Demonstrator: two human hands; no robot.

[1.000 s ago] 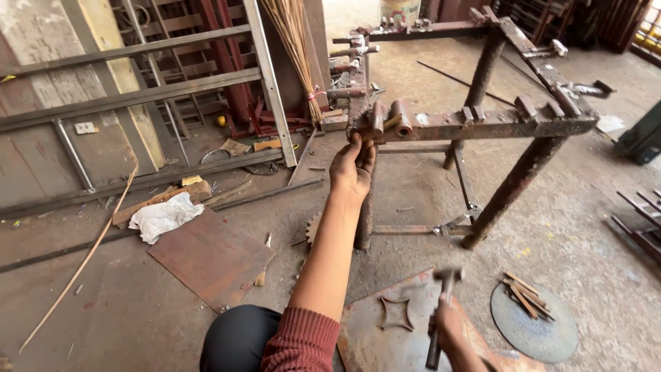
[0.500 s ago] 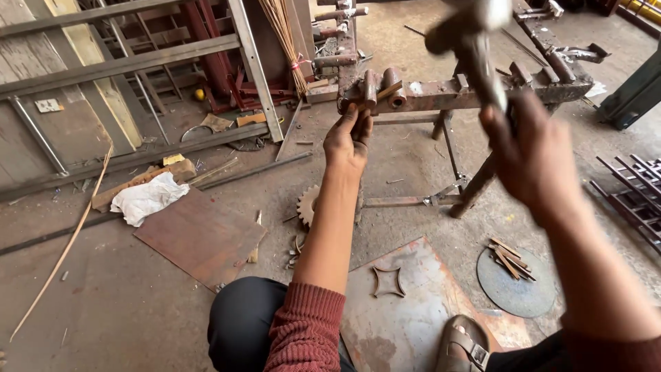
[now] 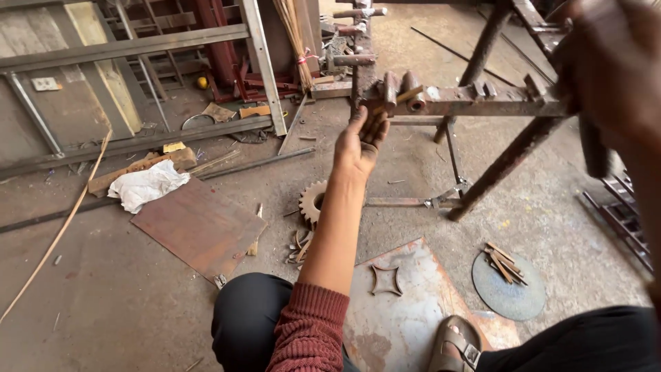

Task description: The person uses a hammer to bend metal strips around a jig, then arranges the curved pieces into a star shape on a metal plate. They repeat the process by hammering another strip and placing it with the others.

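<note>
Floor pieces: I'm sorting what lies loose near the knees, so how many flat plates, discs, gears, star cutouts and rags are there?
Rusty plates: 2, one left of the knee, one under the star
Grey disc: 1
Gear: 1
Star cutout: 1
White rag: 1
Total: 6

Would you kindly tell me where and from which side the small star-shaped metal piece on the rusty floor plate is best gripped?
Take the small star-shaped metal piece from above, pinching two opposite concave sides at its waist. It lies flat on the rusty steel plate with an open centre and four pointed tips, so the narrow middle probably gives fingers the safest grip, away from the points.
</note>
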